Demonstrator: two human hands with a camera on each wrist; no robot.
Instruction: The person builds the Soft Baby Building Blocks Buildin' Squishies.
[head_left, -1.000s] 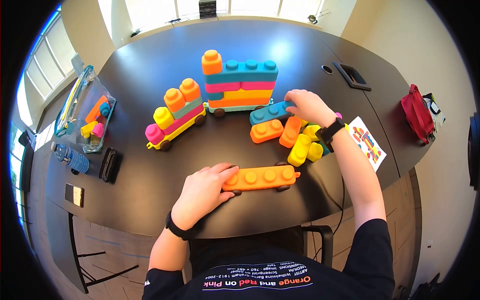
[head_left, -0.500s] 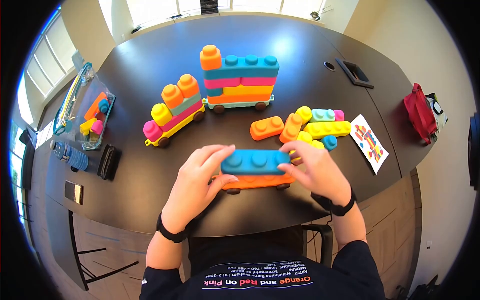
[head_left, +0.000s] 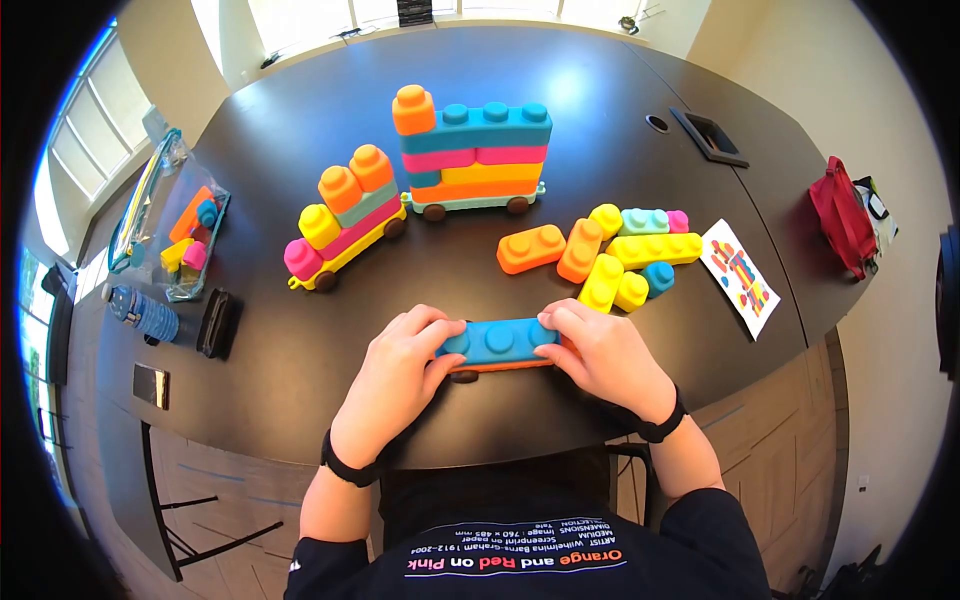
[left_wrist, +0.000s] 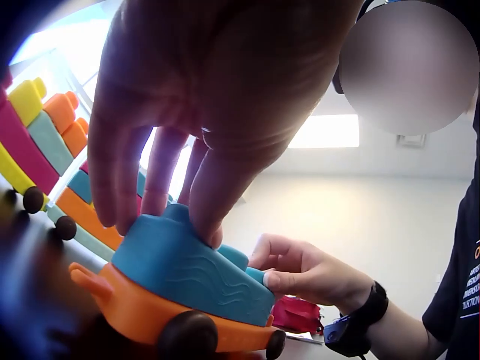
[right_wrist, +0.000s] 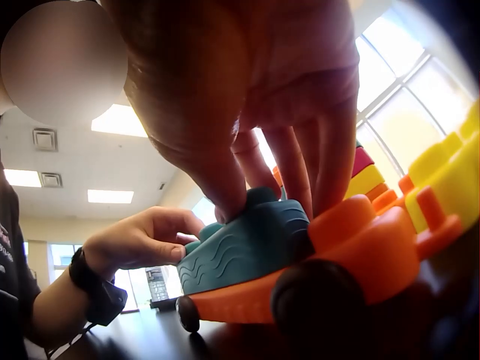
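Note:
A blue three-stud toy block (head_left: 498,342) sits on top of an orange wheeled base (left_wrist: 142,304) at the near side of the table. My left hand (head_left: 395,365) pinches the block's left end between thumb and fingers. At the other end, my right hand (head_left: 615,360) grips it the same way. In the right wrist view an orange stud (right_wrist: 341,223) of the base shows uncovered beside the block, below the right fingers. Dark wheels (right_wrist: 319,300) carry the base, and its orange hitch (left_wrist: 91,281) sticks out at the left end.
Beyond the hands stand a yellow-based wagon (head_left: 345,255) and a taller block wagon (head_left: 480,180). Loose blocks (head_left: 655,247) lie to the right, near a picture sheet (head_left: 740,280). On the left are a clear bag (head_left: 170,225), a water bottle (head_left: 145,312) and a dark case (head_left: 218,322).
My right hand has brought the blue block from the pile to the orange base. The left hand has shifted from the base to the block, which now sits lower on it.

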